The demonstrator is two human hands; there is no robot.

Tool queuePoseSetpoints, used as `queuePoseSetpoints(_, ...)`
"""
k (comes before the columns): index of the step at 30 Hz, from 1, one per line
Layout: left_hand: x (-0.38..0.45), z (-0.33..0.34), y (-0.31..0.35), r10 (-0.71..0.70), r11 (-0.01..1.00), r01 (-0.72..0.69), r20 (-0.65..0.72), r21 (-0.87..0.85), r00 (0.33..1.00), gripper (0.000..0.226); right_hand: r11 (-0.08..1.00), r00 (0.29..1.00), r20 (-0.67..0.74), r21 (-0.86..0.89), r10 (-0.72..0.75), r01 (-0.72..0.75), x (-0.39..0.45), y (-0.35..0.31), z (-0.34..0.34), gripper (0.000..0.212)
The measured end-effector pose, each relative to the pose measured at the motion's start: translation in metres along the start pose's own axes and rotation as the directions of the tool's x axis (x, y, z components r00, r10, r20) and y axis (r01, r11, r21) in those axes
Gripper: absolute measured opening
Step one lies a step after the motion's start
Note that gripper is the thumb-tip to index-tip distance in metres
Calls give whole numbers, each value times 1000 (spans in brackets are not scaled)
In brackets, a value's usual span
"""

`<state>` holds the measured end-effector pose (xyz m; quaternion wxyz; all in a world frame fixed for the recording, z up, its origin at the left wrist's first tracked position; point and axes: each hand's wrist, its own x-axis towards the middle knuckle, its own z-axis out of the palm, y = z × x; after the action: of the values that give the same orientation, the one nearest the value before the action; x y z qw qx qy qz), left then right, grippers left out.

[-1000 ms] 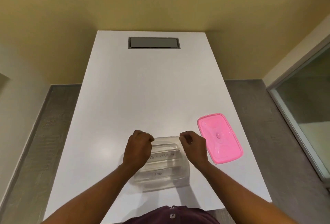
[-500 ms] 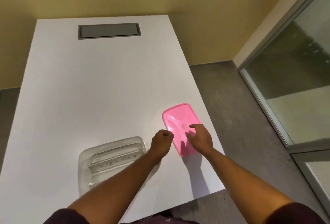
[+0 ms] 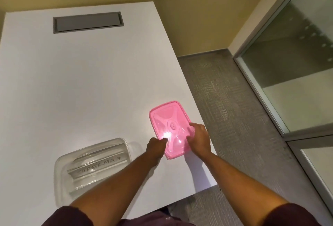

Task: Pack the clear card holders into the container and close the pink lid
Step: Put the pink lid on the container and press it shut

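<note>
Gripping the pink lid (image 3: 171,128) from both sides, a person leans over a white table (image 3: 86,85), seen from a camera on their head. The left hand (image 3: 156,147) pinches the lid's near left edge with curled fingers; the right hand (image 3: 200,139) closes over its right edge, fingers on top. Whether the lid is already off the table or only tilted is hard to tell, as a bright glare covers its near half.

The clear container (image 3: 91,164) sits on the table to the left of the lid, near the front edge and apart from both hands. Inside lie the clear card holders (image 3: 98,163), one bearing handwritten letters that seem to read "SUPERMAN" (the first letters are faint). How many holders there are cannot be made out, since clear plastic blends into clear plastic, and the left forearm crosses the container's near right corner.

Packing looks done, so the step in hand is fetching the lid. The next move calls for carrying it left, lining it up square over the container's rim, and pressing all round.

A grey hatch (image 3: 88,21) is set into the table's far end.
</note>
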<state>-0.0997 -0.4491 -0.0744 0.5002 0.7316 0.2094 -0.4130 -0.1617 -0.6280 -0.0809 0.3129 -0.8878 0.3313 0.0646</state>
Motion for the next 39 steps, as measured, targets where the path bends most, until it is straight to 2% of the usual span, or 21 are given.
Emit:
queuePoseSetpoints(3, -5, -7, 3, 12, 999, -11, -38, 50, 999, 44, 989, 992, -83, 124, 97, -87, 0, -8, -10, 55)
queuePoseSetpoints(6, -15, -23, 4, 53, 994, -47, -65, 97, 996, 52, 943, 982, -51, 293, 183, -161, -3, -19, -21, 50)
queuePoseSetpoints(9, -30, -46, 7, 126, 990, -119, -106, 70, 986, 56, 781, 974, 55, 589, 220, -209, -10, -47, -35, 33)
queuePoseSetpoints(11, -46, -62, 14, 174, 984, -176, -103, -4, 979, 45, 709, 983, 106, 682, 151, -182, -20, -77, -46, 28)
queuePoseSetpoints(13, -60, -83, 21, 208, 974, -216, -96, -76, 973, 34, 697, 991, 129, 709, 26, -110, -34, -115, -52, 28)
queuePoseSetpoints(16, -75, -120, 26, 185, 968, -199, -104, -153, 977, 41, 735, 990, 66, 676, -127, 49, -55, -165, -40, 25)
queuePoseSetpoints(18, -79, -151, 25, 136, 938, -160, -97, -309, 986, 48, 781, 967, -16, 586, -255, 216, -71, -193, -23, 25)
queuePoseSetpoints(20, -84, -189, 21, 97, 795, -109, -52, -597, 994, 59, 790, 898, -129, 433, -422, 433, -88, -212, -4, 29)
queuePoseSetpoints(22, -90, -228, 13, 78, 555, -57, -16, -830, 997, 68, 742, 765, -195, 192, -613, 643, -104, -219, 15, 45)
queuePoseSetpoints(23, -91, -249, 7, 77, 450, -37, -2, -892, 997, 69, 696, 694, -198, 73, -692, 715, -113, -221, 23, 55)
queuePoseSetpoints(25, -92, -293, -8, 89, 348, 8, 42, -938, 995, 70, 579, 557, -183, -97, -810, 810, -125, -221, 36, 65)
queuePoseSetpoints(26, -92, -311, -16, 102, 357, 37, 79, -933, 992, 70, 522, 499, -169, -142, -850, 841, -129, -220, 42, 65)
queuePoseSetpoints(28, -95, -337, -31, 85, 452, 62, 112, -890, 990, 61, 421, 405, -116, -189, -907, 887, -139, -218, 54, 60)
queuePoseSetpoints(30, -99, -348, -43, 59, 541, 25, 68, -840, 996, 41, 365, 365, -36, -190, -930, 911, -146, -217, 63, 57)
queuePoseSetpoints(33, -103, -346, -56, 72, 580, -64, -28, -812, 997, 34, 376, 390, 103, -131, -915, 917, -148, -212, 65, 50)
queuePoseSetpoints(35, -103, -344, -64, 76, 561, -103, -73, -821, 994, 35, 439, 437, 221, -44, -872, 897, -147, -205, 65, 62)
queuePoseSetpoints(37, -101, -341, -72, 97, 572, -144, -108, -808, 989, 39, 594, 549, 327, 47, -769, 803, -147, -199, 66, 84)
queuePoseSetpoints(39, -105, -336, -77, 145, 604, -198, -138, -772, 980, 40, 791, 704, 379, 151, -601, 593, -146, -195, 68, 93)
